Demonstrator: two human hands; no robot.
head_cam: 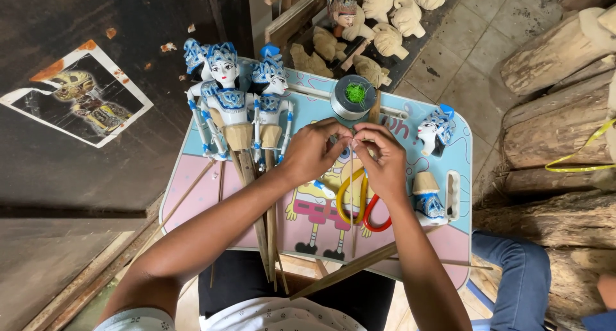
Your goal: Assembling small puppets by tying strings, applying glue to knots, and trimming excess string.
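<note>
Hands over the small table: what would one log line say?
left hand: pinching thin stick | right hand: pinching same | scissors: beneath | puppets: left

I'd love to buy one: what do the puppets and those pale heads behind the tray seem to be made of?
The puppets look like carved wood, glossily painted white and blue, on bare wooden sticks. The pale heads seem unpainted raw wood: matte, tan, no colour. The tray looks like printed plastic, though that's less certain.

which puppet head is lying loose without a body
The puppet head at the tray's right edge; the two blue-crowned puppets at the left have bodies and sticks.
</note>
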